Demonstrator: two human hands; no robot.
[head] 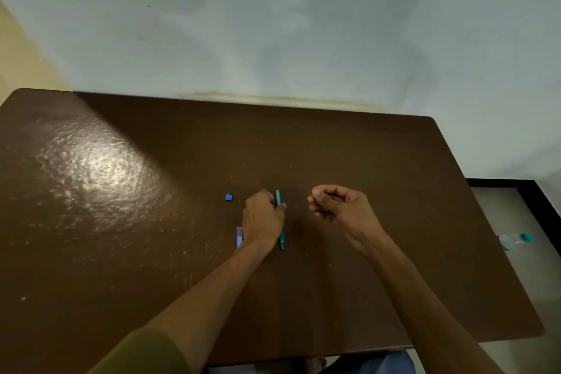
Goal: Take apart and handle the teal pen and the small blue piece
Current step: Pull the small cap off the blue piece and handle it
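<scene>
Gripping teal pen [281,234] mid-table [394,161], left hand [262,218]; right hand [340,206] curled, empty.

Glossy, finely textured brown table [151,191], smooth plastic teal pen [278,198], matt wall [273,24]

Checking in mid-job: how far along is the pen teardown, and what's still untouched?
Done: little that shows; the teal pen still looks whole. In hand: the left hand holds the pen against the brown table; the right hand hovers beside it, fingers curled, and whether it pinches a part is too small to tell. Left: separating the pen and picking up the small blue piece, lying apart, untouched.
</scene>
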